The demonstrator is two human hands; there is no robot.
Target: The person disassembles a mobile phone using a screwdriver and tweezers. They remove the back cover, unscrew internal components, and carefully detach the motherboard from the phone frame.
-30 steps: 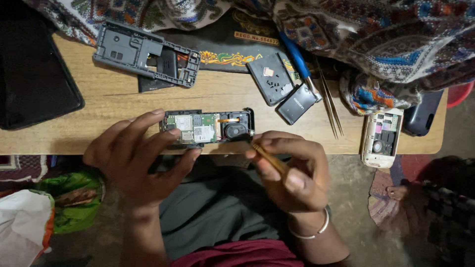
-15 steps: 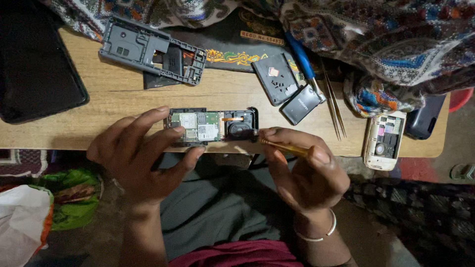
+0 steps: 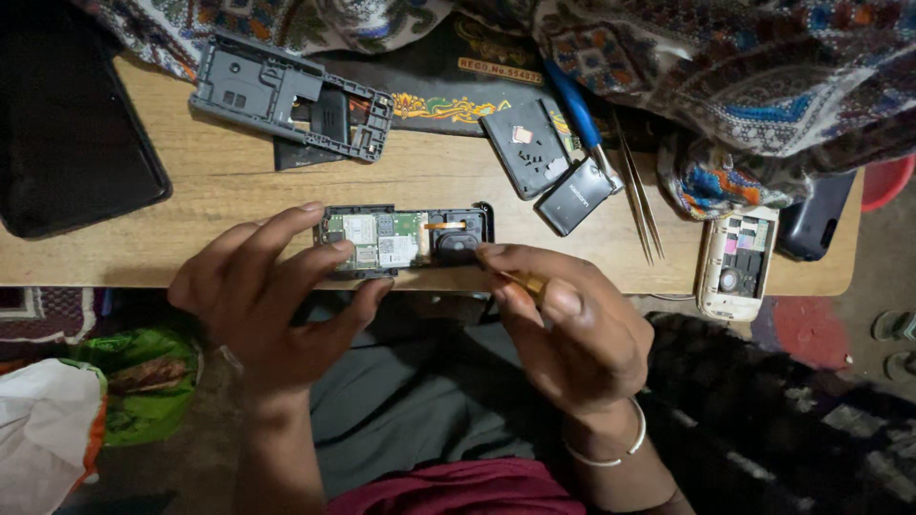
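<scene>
The right hand (image 3: 572,334) has drawn nearer, fingers gripping a yellow tool (image 3: 523,281); left hand (image 3: 262,296) fingers pinch the opened phone (image 3: 401,238) at the table edge (image 3: 143,277).

Opened phone board (image 3: 401,239) lying at the near edge of the desk (image 3: 191,191), between the left hand (image 3: 262,296) and right hand (image 3: 563,324). Behind it, to the left, an empty phone frame (image 3: 286,95) resting; behind right, two batteries (image 3: 549,167), then tweezers (image 3: 637,191). Farther right, what may be another opened phone (image 3: 735,262) sitting at the desk's edge.
</scene>
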